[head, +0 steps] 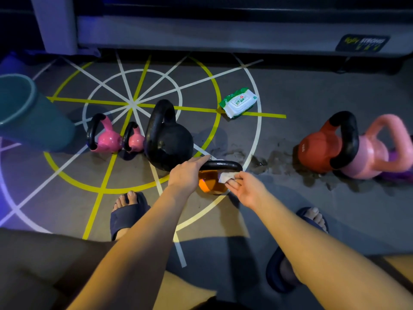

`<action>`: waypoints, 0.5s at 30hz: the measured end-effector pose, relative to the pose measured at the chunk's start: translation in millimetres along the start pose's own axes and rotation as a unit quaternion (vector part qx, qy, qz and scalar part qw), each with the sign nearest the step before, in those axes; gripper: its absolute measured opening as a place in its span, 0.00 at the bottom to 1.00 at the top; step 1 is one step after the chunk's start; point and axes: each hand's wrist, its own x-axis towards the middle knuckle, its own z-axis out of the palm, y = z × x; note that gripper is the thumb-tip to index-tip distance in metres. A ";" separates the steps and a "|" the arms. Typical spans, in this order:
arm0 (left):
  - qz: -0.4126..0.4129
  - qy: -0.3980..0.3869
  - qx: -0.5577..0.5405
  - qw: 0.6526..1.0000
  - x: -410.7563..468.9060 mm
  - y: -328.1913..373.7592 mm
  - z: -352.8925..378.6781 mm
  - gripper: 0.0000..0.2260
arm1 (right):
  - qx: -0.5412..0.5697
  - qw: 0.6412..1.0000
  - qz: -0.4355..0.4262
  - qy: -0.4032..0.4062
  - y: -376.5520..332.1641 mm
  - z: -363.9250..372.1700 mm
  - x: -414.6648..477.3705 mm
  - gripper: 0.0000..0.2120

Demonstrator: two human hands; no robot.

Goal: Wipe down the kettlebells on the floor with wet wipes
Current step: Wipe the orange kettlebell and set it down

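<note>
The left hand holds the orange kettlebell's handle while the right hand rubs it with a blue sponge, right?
Not quite: the head view shows the right hand pinching a white wipe, not a blue sponge, against the orange kettlebell. The left hand does hold the handle.

orange kettlebell (210, 184) stands upright, white wet wipe (225, 176) touching its black handle (223, 164).

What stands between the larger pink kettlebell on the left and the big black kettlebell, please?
A smaller pink kettlebell with a black handle stands there, right beside the big black kettlebell; the head view shows it.
</note>
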 end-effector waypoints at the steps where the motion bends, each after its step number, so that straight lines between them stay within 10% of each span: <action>1: 0.000 0.006 -0.003 1.000 -1.5 -0.2 0.9 0.30 | -0.011 1.000 -0.003 0.011 3.3 1.0 0.2 0.13; 4: 0.006 0.023 -0.015 1.000 -5.0 -0.9 4.6 0.31 | -0.260 0.956 -0.105 0.086 22.2 5.8 -6.7 0.06; 6: 0.013 0.025 -0.019 0.999 -5.3 -2.6 6.6 0.31 | -0.531 0.796 -0.286 0.054 39.1 1.4 -12.2 0.08; 10: 0.024 0.015 -0.029 0.999 -1.9 -5.7 5.4 0.30 | -0.754 0.325 -0.571 -0.018 53.4 -12.5 4.5 0.27; 12: 0.022 0.017 -0.030 0.999 -1.5 -5.3 5.9 0.30 | -0.797 0.216 -0.562 -0.034 44.1 -16.7 8.6 0.30; 15: 0.017 0.027 -0.023 0.999 -2.1 -5.0 9.0 0.32 | -0.876 0.152 -0.456 -0.035 24.5 -36.2 12.5 0.30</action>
